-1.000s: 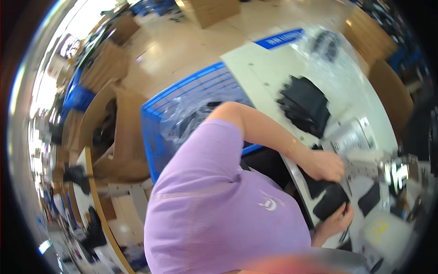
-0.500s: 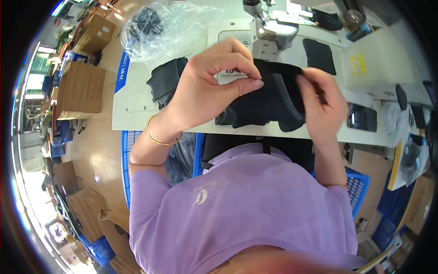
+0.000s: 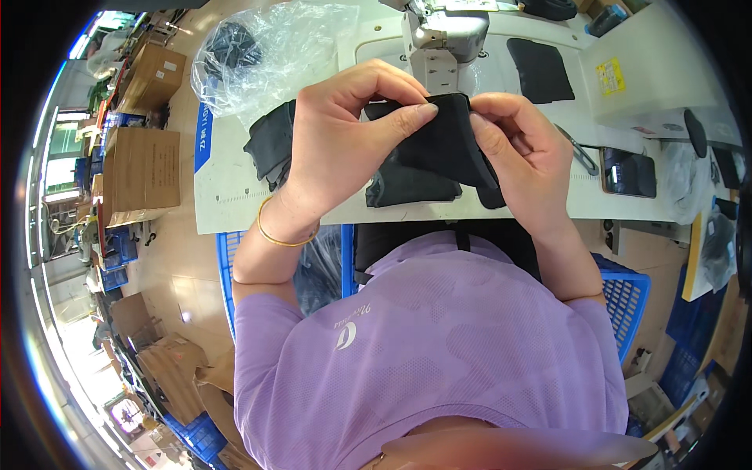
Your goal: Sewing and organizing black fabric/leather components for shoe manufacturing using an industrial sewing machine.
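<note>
Between my two hands hangs a black fabric piece (image 3: 442,141), its top edge stretched across in front of the sewing machine (image 3: 446,47). My left hand (image 3: 356,129) pinches the upper left edge between thumb and fingertips. At the upper right corner, my right hand (image 3: 523,149) closes thumb and fingers on the same cloth. Below it, more black fabric pieces (image 3: 411,186) lie on the white table (image 3: 258,205) near its front edge. A stack of black fabric (image 3: 272,145) rests left of my left wrist, partly hidden by it.
A clear plastic bag (image 3: 274,55) sits at the back left. Right of the machine lies a flat black piece (image 3: 540,70). Scissors (image 3: 581,153) and a phone (image 3: 629,172) are at the right. Blue baskets (image 3: 623,301) stand below the table edge.
My hands have come closer together, and the right one has moved left along the cloth. The cloth now hangs folded and narrower between them. Scissors have come into sight at the right.
</note>
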